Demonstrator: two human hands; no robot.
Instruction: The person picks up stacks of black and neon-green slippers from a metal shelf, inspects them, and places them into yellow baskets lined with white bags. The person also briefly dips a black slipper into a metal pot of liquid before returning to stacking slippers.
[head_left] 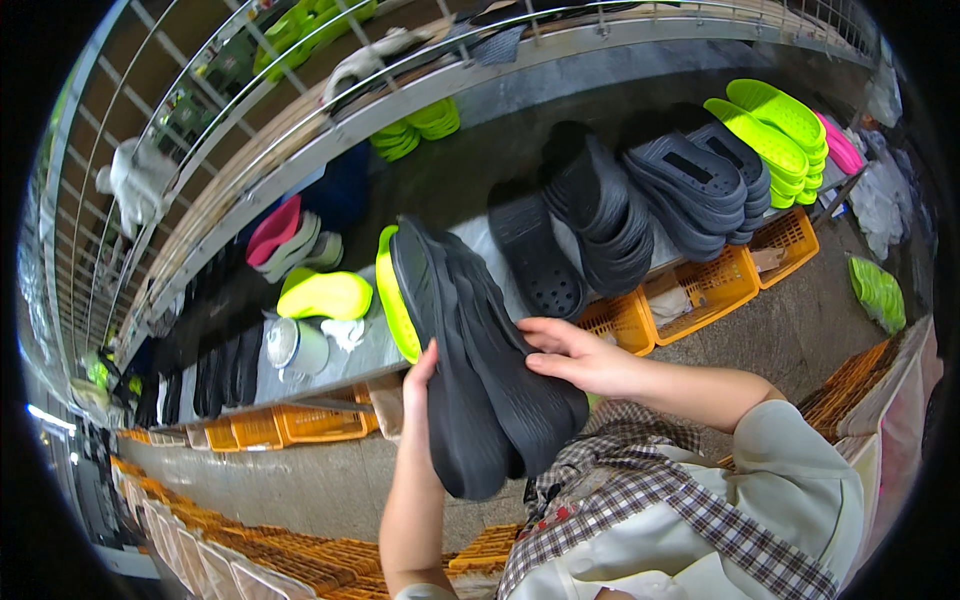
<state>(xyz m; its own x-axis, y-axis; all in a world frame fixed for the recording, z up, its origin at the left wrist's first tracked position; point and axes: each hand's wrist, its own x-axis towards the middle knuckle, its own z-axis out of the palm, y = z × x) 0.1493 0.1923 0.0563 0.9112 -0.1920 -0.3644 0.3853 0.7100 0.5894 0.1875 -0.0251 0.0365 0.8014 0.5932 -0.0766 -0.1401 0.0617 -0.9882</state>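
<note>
Between my two hands is a bundle of black foam clogs [480,360], nested together and tilted, in front of my body at the bench edge. My left hand [420,375] grips its left side, thumb up along the edge. On the upper right side lies my right hand [575,355], fingers bent against the clogs. A lime-green foam piece [395,300] shows along the bundle's left edge; whether it is held too I cannot tell. Just right of the bundle, a single black clog [540,260] with a holed toe rests on the bench [480,240].
Stacked dark clogs [600,215], navy clogs [690,175] and lime-green insoles [770,140] line the bench to the right. Left are a white tub [297,347] and a lime-green insole [325,295]. Orange crates [705,295] sit below; a wire rack [190,110] runs above.
</note>
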